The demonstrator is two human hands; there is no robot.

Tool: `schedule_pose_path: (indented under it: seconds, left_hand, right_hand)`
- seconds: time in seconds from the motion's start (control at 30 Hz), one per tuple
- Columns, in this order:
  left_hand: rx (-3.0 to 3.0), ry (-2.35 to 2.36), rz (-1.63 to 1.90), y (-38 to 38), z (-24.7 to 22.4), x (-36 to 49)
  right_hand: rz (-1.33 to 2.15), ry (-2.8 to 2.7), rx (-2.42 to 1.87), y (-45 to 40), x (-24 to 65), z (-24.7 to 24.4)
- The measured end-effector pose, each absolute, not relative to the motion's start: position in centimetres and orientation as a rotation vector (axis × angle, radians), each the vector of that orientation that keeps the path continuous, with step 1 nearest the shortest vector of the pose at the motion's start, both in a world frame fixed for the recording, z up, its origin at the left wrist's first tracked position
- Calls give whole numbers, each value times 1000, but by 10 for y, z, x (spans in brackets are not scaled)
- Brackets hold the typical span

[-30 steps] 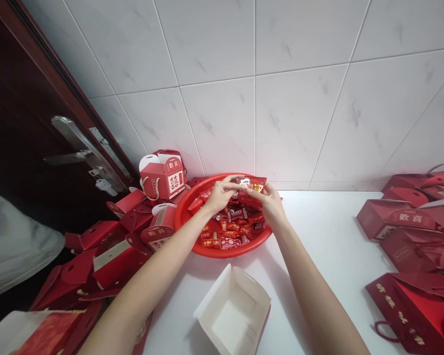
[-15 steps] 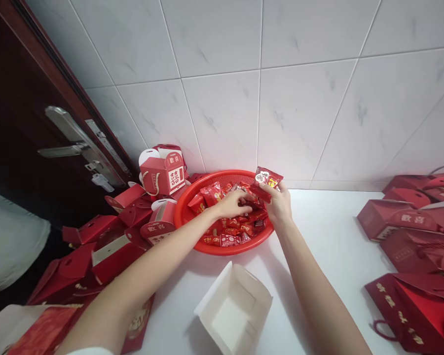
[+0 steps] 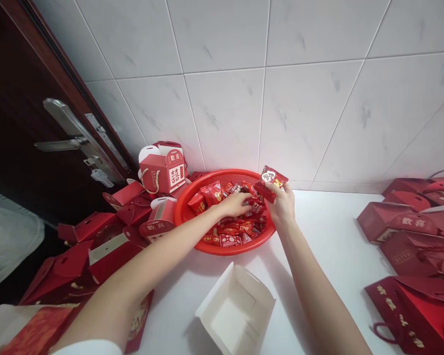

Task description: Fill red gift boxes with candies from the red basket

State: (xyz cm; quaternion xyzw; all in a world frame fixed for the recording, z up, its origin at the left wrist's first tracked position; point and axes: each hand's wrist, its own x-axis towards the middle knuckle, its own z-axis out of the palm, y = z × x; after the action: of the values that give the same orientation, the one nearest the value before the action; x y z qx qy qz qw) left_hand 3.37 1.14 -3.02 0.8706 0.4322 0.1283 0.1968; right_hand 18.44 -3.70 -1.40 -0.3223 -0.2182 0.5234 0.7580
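A red plastic basket (image 3: 225, 250) full of red-wrapped candies (image 3: 231, 229) stands against the wall. My left hand (image 3: 237, 203) reaches into it, fingers down among the wrappers; whether they pinch one is hidden. Over the basket's right rim, my right hand (image 3: 283, 203) is closed on red candy packets (image 3: 274, 178), the top one with a white label. In front of the basket, an open box (image 3: 237, 310) shows its bare white inside, with its flaps raised.
Red gift boxes crowd the left side (image 3: 114, 251) and the right side (image 3: 410, 246) of the white table (image 3: 318, 246). A tiled wall (image 3: 299, 123) rises behind. At the left is a dark door with a metal handle (image 3: 62, 143).
My left hand has shifted slightly among the candies, and its fingers are now more hidden. My right hand still holds its packets, slightly further right in the view.
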Motion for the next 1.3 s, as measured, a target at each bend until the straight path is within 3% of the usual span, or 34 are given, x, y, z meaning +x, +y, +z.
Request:
schedule_pose_path:
  seconds: [0.13, 0.4, 0.83, 1.0, 1.3]
  left_hand:
    - [2135, 1219, 548, 29, -29, 19]
    - [2067, 1271, 631, 41, -24, 8]
    - [2451, 1305, 572, 24, -19, 9]
    - [2541, 1099, 352, 14, -25, 26]
    - [2449, 1146, 142, 14, -21, 25]
  right_hand:
    - [1145, -490, -708, -37, 184, -13]
    - [1149, -491, -703, -38, 182, -12]
    - [1164, -504, -705, -40, 181, -10]
    - [1157, -495, -692, -40, 181, -10]
    - [1154, -522, -723, -38, 182, -13]
